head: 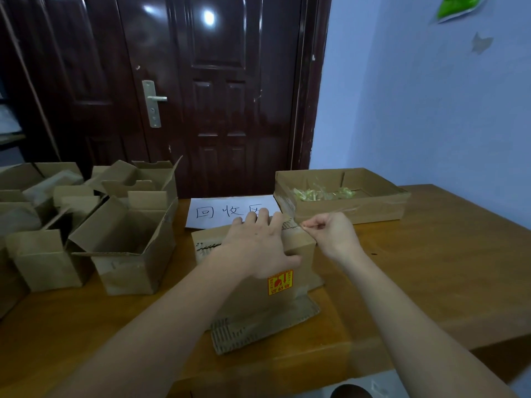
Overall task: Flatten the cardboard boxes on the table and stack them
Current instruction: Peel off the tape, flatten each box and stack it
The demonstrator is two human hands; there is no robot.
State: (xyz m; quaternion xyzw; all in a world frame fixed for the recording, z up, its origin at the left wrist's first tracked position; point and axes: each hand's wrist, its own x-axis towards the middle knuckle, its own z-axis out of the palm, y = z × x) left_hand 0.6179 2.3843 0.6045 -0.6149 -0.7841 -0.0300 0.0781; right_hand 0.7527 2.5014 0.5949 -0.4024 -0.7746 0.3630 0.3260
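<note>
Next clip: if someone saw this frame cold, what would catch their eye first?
Probably the brown cardboard box with a red-and-yellow sticker at the table's centre, with the left hand pressed flat on its top while the right hand pinches something thin, likely tape, at its upper right corner. Next, the white paper sign with handwritten characters just behind it, and the cluster of open cardboard boxes to the left.
</note>
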